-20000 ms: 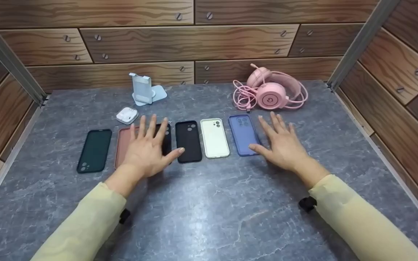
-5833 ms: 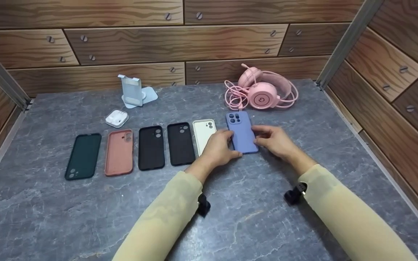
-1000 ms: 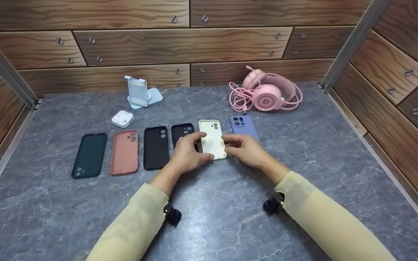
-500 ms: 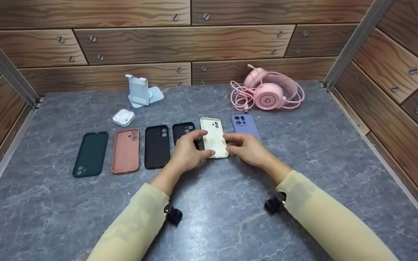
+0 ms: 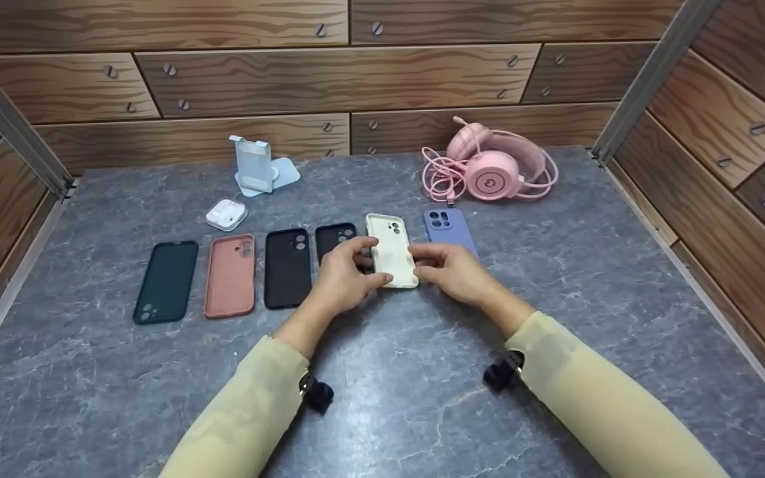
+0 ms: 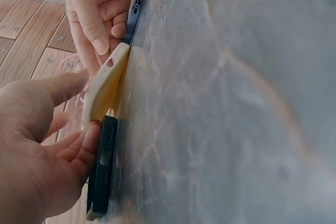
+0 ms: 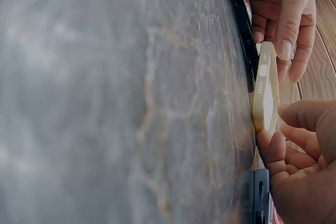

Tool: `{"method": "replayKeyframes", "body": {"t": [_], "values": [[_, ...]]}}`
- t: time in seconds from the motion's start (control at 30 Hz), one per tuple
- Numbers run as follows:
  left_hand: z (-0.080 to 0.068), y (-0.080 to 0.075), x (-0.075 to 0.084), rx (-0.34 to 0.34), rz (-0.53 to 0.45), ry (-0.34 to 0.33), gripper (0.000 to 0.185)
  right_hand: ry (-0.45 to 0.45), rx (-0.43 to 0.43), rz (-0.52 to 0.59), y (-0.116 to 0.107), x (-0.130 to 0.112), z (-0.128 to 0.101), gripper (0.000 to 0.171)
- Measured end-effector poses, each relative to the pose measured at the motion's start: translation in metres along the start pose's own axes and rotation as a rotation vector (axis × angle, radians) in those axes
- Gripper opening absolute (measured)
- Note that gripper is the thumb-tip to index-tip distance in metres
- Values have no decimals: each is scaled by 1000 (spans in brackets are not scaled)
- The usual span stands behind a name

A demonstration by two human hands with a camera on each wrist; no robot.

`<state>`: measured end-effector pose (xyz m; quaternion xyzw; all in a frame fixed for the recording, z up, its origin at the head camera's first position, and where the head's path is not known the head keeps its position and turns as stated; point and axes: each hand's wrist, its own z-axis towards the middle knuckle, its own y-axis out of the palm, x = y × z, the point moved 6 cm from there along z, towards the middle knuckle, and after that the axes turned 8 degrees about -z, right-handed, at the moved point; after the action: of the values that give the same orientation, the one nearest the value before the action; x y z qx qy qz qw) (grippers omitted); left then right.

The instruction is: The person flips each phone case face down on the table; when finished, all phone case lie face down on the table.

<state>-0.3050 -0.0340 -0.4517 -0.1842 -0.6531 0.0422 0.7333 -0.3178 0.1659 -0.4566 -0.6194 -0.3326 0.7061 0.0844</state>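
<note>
Both hands hold a cream phone case, its hollow side up and camera cutouts at the far end. My left hand grips its left edge with fingers and thumb, the thumb near the lower corner. My right hand pinches its right edge. In the left wrist view the phone case leans, with its left side lifted off the table. The right wrist view shows the bottom end of the phone case between the two hands. A purple phone case lies partly hidden under my right hand, back up.
Left of the hands lie a black case partly covered, another black case, a pink case and a dark green case. Behind them are boxed earphones, a light blue phone stand and a pink headset.
Earlier both hands lay spread over the cases, then held the purple case, which now lies back up. Since then they have moved left to the cream case, whose left side has lifted slightly.
</note>
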Motion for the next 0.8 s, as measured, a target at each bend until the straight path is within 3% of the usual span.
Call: {"method": "replayKeyframes", "body": {"t": [0.2,0.8], "values": [[0,1,0,-8,-62,3,70,-3,2,-8,0,-1,-1,45],[-3,1,5,-42,-68,45,78,-14,-6,3,0,-2,1,44]]}}
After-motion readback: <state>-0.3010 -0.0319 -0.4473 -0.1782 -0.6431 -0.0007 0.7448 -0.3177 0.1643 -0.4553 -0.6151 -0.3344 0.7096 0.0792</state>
